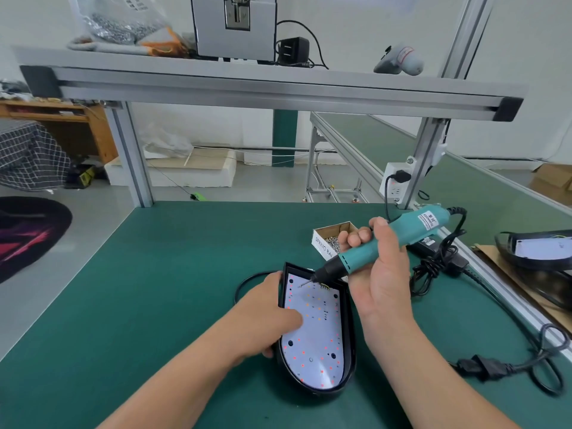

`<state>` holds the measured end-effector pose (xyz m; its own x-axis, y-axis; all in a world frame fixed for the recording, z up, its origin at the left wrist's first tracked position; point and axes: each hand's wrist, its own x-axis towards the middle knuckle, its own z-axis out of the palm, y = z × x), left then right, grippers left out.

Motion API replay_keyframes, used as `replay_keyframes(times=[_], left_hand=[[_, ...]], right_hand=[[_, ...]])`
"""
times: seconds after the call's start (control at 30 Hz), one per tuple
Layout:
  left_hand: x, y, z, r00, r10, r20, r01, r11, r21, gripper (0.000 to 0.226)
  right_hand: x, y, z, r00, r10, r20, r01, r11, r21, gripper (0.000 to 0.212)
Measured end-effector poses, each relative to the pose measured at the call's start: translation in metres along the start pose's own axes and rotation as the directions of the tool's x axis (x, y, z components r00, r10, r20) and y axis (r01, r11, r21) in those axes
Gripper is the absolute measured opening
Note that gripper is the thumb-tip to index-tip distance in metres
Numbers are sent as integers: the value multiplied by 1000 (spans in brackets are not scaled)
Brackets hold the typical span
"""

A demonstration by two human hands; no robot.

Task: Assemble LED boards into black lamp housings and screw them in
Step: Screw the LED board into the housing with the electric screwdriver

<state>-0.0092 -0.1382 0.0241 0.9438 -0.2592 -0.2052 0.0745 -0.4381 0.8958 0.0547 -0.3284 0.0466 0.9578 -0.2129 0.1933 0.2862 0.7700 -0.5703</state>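
Left hand: the left hand [266, 317] grasps the left wall of the black, round-ended lamp housing [349, 329], fingers curled over the rim and one digit lying on the board's edge.
LED board: the white LED board [312, 342], dotted with red and orange points, lies flat inside the housing, which rests near the middle of the dark green table mat [154, 289].
Plug: a black power plug on its cord [483, 365] lies on the mat at near right, well apart from the housing.
Right hand: the right hand [380, 274] is clenched round the teal electric screwdriver [402, 230], held tilted with its black nose down to the left. The bit points at the board's far left part.
Tool label: a white and red sticker sits on the far end of the body, its print too small to read.
Screw box: a small open cardboard box [328, 233] of silver screws stands just beyond the hand. Its white side reads "SPRING BAL", and the rest is hidden.
In the way: hand and tool cover the box's near corner and the housing's far right corner.
Cable: a bundled black cable [433, 267] lies right of the hand, by the table edge.
Second housing: another black housing with a white board [538, 252] sits at far right.
Socket: a white socket block [397, 181] carrying a black plug is fixed to an aluminium post.
Shelf: the aluminium shelf [278, 91] overhead holds a clear bag of silver parts [120, 26], its print unreadable, a grey metal box [235, 29] and a black adapter [292, 49].
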Motion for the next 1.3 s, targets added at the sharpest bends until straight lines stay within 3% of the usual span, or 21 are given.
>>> replay_keyframes(times=[0.53, 0.83, 1.03, 1.3], left_hand=[[2, -3, 6, 1000, -18, 4, 18, 998, -64, 49], [2, -3, 7, 1000, 17, -21, -18, 999, -51, 42], [4, -3, 3, 1000, 21, -3, -22, 999, -43, 47], [4, -2, 4, 999, 42, 5, -42, 998, -42, 43]], right_hand=[[-4, 5, 2, 996, -10, 86, 21, 992, -127, 18], [-16, 0, 13, 921, 8, 389, 122, 944, -307, 16], [-22, 3, 22, 862, 80, 500, 126, 922, -365, 12], [-19, -9, 10, 892, 64, 448, 62, 963, -263, 39]])
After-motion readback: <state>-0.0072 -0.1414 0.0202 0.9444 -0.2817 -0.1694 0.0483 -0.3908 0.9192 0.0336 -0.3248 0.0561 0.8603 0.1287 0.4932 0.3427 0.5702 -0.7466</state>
